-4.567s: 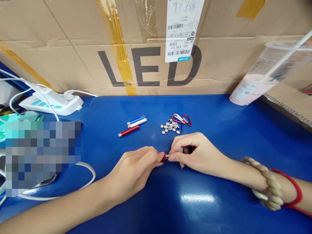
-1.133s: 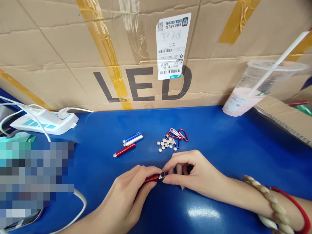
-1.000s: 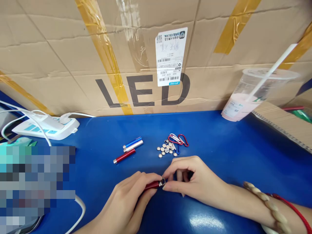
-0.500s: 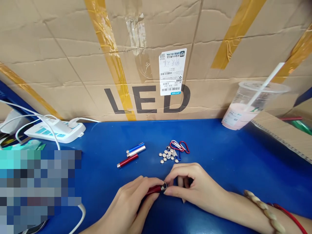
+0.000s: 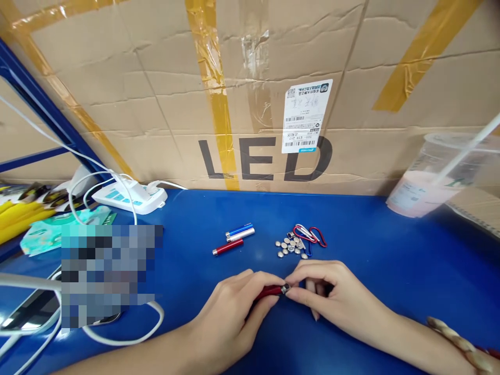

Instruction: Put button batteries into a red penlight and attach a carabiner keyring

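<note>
The left hand (image 5: 236,307) is closed around a slim, dark red, glossy metal tube (image 5: 269,291), its thumb below and its fingers above. The tube lies between the 2 hands, slanting a little upward toward the right hand (image 5: 336,291). At its right tip sits a short silver metal end piece (image 5: 285,288) with a dark opening. The right hand pinches this end piece between thumb and index fingertip, the other fingers curled under the palm. A beige beaded bracelet (image 5: 453,336) circles the right wrist.

Just beyond the left hand, 3 more slim metal tubes lie on the glossy blue desk (image 5: 351,224): a red tube (image 5: 228,248) nearest the hand, then a silver tube (image 5: 241,235), then a blue tube (image 5: 239,229). Beyond the right hand's fingers is a cluster of small round silver metal discs (image 5: 291,248), and beside it some red, silver and blue metal carabiner clips (image 5: 305,232) overlap.

Well to the left of the left hand and farther back is a white plastic power strip (image 5: 128,195). Far to the right of the right hand, a clear plastic cup (image 5: 424,187) holds pink liquid. Behind everything stands a brown cardboard box (image 5: 167,104) marked LED.
</note>
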A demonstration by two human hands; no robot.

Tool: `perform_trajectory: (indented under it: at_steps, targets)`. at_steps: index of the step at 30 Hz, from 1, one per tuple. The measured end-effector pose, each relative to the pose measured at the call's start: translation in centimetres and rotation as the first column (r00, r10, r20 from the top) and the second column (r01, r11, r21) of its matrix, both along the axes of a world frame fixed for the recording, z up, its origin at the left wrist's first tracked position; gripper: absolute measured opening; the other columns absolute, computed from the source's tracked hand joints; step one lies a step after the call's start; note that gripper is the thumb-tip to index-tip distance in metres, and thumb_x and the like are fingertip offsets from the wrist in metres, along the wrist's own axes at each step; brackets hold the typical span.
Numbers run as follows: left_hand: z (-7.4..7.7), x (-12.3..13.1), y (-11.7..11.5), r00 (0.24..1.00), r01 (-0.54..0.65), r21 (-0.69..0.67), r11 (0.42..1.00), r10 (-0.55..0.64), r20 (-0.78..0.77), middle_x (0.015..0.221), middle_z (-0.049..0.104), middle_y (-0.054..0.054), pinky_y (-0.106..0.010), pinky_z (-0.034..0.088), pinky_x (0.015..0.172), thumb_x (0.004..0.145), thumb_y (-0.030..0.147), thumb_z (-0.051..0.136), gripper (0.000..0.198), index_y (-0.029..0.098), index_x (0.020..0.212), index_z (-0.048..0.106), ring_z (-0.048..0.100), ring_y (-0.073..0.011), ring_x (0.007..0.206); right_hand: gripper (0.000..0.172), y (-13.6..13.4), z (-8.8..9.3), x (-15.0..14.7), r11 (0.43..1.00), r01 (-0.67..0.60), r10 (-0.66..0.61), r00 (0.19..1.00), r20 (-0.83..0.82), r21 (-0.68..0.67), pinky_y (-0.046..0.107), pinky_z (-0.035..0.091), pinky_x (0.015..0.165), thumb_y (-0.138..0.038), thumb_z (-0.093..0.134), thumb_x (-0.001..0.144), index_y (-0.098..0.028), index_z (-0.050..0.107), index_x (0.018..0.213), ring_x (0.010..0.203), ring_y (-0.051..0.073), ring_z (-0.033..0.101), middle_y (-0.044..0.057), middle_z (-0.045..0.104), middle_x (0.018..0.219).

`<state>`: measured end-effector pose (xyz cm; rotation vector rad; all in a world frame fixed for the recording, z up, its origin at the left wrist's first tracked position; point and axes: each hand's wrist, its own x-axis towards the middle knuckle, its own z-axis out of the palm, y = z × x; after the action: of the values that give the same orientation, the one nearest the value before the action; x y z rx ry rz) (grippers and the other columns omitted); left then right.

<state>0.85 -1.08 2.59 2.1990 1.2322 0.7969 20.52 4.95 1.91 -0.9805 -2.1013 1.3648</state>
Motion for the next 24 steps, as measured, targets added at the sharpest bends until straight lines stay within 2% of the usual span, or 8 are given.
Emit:
perform_trajectory:
  at_steps: [9, 14, 17, 21, 24]
  targets:
    - [-0.2, -0.1, -0.2, 1.000, -0.012, 0.038, 0.999, 0.013, -0.007, 0.093, 0.067, -0.001, -0.023, 0.050, 0.073, 0.093, 0.017, 0.044, 0.020, 0.022, 0.110, 0.054, 0.063, -0.0145, 0.082, 0.023, -0.1, -0.2, 0.0, 0.998, -0.005, 0.003, 0.999, 0.039, 0.059, 0.019, 0.035, 0.042, -0.037, 0.059, 0.083, -0.019, 0.072, 0.086, 0.045, 0.005, 0.049, 0.002, 0.061, 0.070]
    - [-0.9, -0.2, 0.2, 1.000, -0.010, 0.172, 0.985, 0.011, -0.002, 0.082, 0.067, 0.000, -0.019, 0.048, 0.064, 0.093, 0.018, 0.043, 0.017, 0.021, 0.105, 0.055, 0.062, -0.0131, 0.071, 0.023, -0.1, 0.0, -0.1, 0.998, -0.009, 0.007, 1.000, 0.021, 0.069, 0.019, 0.034, 0.043, -0.037, 0.058, 0.084, -0.019, 0.073, 0.088, 0.046, 0.005, 0.048, 0.002, 0.062, 0.070]
    - [-1.2, -0.2, 0.4, 1.000, -0.002, 0.226, 0.974, -0.002, 0.014, 0.081, 0.067, 0.001, -0.017, 0.048, 0.063, 0.094, 0.020, 0.043, 0.015, 0.023, 0.105, 0.053, 0.062, -0.0117, 0.068, 0.022, -0.1, 0.2, -0.2, 0.999, 0.003, -0.003, 1.000, -0.002, 0.049, 0.018, 0.033, 0.043, -0.035, 0.060, 0.082, -0.018, 0.073, 0.087, 0.045, 0.005, 0.048, 0.002, 0.062, 0.071]
    - [-1.5, -0.5, 0.6, 0.999, 0.012, 0.207, 0.978, -0.001, -0.054, 0.078, 0.065, 0.002, -0.015, 0.047, 0.060, 0.096, 0.023, 0.042, 0.015, 0.024, 0.106, 0.053, 0.060, -0.0104, 0.064, 0.022, -0.1, 0.5, -0.2, 1.000, 0.004, -0.004, 0.999, -0.042, -0.001, 0.016, 0.035, 0.043, -0.035, 0.060, 0.082, -0.017, 0.073, 0.088, 0.043, 0.003, 0.048, 0.003, 0.063, 0.073]
    - [-1.7, -0.5, 0.6, 0.999, 0.000, 0.258, 0.966, 0.013, -0.048, 0.075, 0.064, 0.003, -0.015, 0.047, 0.058, 0.098, 0.030, 0.036, 0.019, 0.025, 0.106, 0.052, 0.059, -0.0104, 0.062, 0.024, 0.0, 0.5, -0.2, 1.000, 0.003, -0.004, 0.997, -0.074, -0.019, 0.015, 0.035, 0.042, -0.036, 0.061, 0.082, -0.017, 0.074, 0.089, 0.042, 0.003, 0.049, 0.003, 0.062, 0.074]
